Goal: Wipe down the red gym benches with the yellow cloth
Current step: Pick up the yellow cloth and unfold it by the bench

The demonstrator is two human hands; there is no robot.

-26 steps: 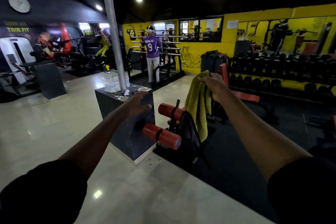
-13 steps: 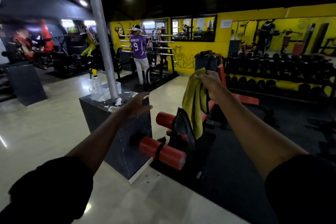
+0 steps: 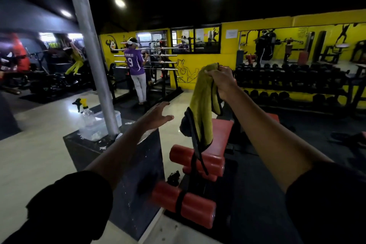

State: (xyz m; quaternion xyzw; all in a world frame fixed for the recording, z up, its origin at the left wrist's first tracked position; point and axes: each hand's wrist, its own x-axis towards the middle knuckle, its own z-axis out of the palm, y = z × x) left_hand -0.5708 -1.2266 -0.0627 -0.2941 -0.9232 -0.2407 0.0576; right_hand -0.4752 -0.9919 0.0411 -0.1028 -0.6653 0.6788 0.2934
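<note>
A yellow cloth (image 3: 202,103) with dark edging hangs down from my right hand (image 3: 222,80), which grips its top end at chest height. Below the cloth stands a red gym bench (image 3: 220,134) with red foam rollers (image 3: 190,204) at its near end. The cloth's lower end hangs over the bench's seat pad. My left hand (image 3: 156,115) is stretched forward with fingers spread, holding nothing, above the corner of a dark block left of the bench.
A dark stone block (image 3: 118,164) with a steel pillar (image 3: 93,61) stands left of the bench; a spray bottle (image 3: 84,109) and clear plastic tub (image 3: 103,125) sit on it. A person in a purple shirt (image 3: 135,65) stands at a barbell rack. Dumbbell racks (image 3: 297,83) line the yellow wall.
I have stepped closer to the bench; block and rollers loom larger. My right hand still holds the cloth up, and the left hand has opened its fingers wider.
</note>
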